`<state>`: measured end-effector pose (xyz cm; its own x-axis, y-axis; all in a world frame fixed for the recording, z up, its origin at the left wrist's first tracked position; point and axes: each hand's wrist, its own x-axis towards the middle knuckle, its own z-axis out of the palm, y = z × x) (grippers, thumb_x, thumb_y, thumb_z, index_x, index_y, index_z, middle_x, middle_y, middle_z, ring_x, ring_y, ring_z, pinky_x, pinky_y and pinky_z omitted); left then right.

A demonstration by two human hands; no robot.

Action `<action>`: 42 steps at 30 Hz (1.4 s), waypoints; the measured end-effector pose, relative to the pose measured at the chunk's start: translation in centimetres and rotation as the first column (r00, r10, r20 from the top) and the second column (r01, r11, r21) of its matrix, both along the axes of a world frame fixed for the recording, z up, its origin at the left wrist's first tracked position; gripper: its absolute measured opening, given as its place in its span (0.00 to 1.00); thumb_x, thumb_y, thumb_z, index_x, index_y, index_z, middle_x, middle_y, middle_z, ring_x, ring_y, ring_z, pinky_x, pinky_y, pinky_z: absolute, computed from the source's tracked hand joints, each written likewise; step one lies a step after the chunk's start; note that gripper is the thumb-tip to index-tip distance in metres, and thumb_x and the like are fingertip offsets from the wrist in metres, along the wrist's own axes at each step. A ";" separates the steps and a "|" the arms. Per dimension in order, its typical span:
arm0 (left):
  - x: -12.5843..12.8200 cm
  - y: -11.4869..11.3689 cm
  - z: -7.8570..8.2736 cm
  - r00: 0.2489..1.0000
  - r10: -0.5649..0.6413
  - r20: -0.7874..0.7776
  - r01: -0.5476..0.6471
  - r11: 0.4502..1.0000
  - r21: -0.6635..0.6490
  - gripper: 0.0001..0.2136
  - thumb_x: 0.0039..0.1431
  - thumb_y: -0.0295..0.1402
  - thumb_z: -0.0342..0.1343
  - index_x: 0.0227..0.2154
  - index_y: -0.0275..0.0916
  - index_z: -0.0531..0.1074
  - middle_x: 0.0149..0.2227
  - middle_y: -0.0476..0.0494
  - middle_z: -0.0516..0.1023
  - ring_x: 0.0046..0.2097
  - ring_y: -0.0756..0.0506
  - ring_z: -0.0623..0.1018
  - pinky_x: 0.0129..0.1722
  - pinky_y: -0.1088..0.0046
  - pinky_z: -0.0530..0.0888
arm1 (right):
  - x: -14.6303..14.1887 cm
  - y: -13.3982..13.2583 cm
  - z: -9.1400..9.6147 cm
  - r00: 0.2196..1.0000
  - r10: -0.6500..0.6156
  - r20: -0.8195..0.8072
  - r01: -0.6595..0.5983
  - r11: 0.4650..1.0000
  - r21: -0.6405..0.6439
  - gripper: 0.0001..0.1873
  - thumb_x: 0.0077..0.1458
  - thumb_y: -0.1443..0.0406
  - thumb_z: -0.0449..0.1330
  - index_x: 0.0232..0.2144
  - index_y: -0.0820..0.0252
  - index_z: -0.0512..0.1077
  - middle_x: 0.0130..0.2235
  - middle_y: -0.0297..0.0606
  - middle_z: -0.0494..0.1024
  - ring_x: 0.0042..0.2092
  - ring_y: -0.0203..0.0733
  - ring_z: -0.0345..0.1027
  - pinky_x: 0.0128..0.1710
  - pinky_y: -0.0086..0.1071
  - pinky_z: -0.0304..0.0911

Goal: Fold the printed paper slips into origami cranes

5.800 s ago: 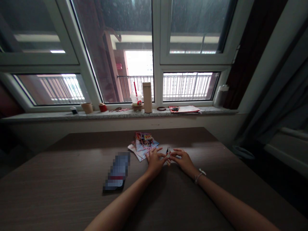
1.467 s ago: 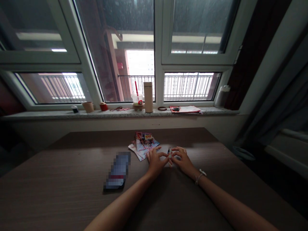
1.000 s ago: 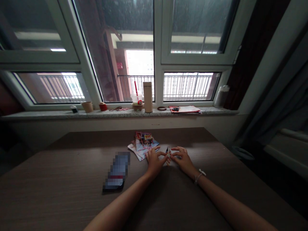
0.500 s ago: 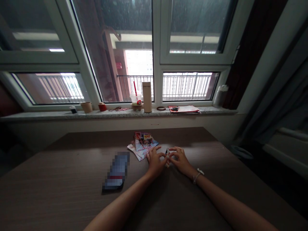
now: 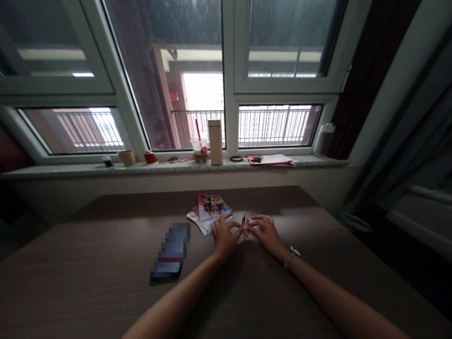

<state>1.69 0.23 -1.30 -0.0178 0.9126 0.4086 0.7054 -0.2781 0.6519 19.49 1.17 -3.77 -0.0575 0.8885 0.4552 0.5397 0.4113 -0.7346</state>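
Between my two hands is a small piece of folded paper (image 5: 246,228), striped red and white with a dark patch on its upper left. My left hand (image 5: 226,234) pinches its left side between thumb and forefinger, the other fingers bent. On the other side my right hand (image 5: 265,231), with a pale bracelet at the wrist, pinches its right edge. Just beyond my left hand lie several colourful printed papers (image 5: 212,207), overlapping one another. Fingers partly cover the folded paper, so its full shape is hidden.
Left of my left arm, a blurred-out phone-like object (image 5: 171,252) lies on the brown table (image 5: 92,263). Along the windowsill (image 5: 169,168) behind stand a beige flask (image 5: 215,143), a plastic cup with a red straw (image 5: 198,142), a paper cup (image 5: 126,158) and stacked papers (image 5: 273,160).
The folded paper is raised slightly and shows more of its face, with its lower end higher. My left hand has shifted a little left; both hands still pinch the paper.
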 end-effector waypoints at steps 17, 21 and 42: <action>0.0 -0.1 -0.1 1.000 -0.022 0.019 0.022 1.000 0.020 0.02 0.50 0.31 0.66 0.26 0.47 0.80 0.53 0.47 0.72 0.58 0.37 0.64 0.60 0.52 0.57 | 0.1 -0.1 -0.1 1.000 -0.026 0.004 0.026 1.000 0.007 0.05 0.52 0.61 0.63 0.27 0.50 0.79 0.45 0.39 0.74 0.56 0.51 0.56 0.60 0.48 0.49; -0.1 -0.1 0.1 1.000 -0.024 0.019 0.023 0.999 0.022 0.02 0.50 0.32 0.65 0.26 0.47 0.80 0.52 0.47 0.72 0.58 0.37 0.65 0.59 0.53 0.57 | 0.1 -0.2 0.1 1.000 -0.026 -0.011 0.026 1.000 0.004 0.05 0.52 0.60 0.64 0.27 0.50 0.80 0.45 0.39 0.74 0.55 0.51 0.57 0.59 0.47 0.50; 0.1 -0.2 0.2 0.995 -0.098 0.007 0.099 0.994 -0.046 0.02 0.50 0.32 0.65 0.25 0.45 0.79 0.52 0.47 0.74 0.60 0.36 0.63 0.62 0.47 0.51 | -0.1 -0.8 1.0 0.995 0.090 0.036 -0.089 0.996 -0.025 0.05 0.53 0.59 0.64 0.27 0.52 0.78 0.48 0.37 0.73 0.55 0.47 0.57 0.60 0.45 0.51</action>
<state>1.80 0.02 -1.07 0.0711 0.9279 0.3659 0.6729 -0.3154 0.6692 19.35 0.38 -2.79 -0.1537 0.8893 0.4307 0.5288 0.4423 -0.7244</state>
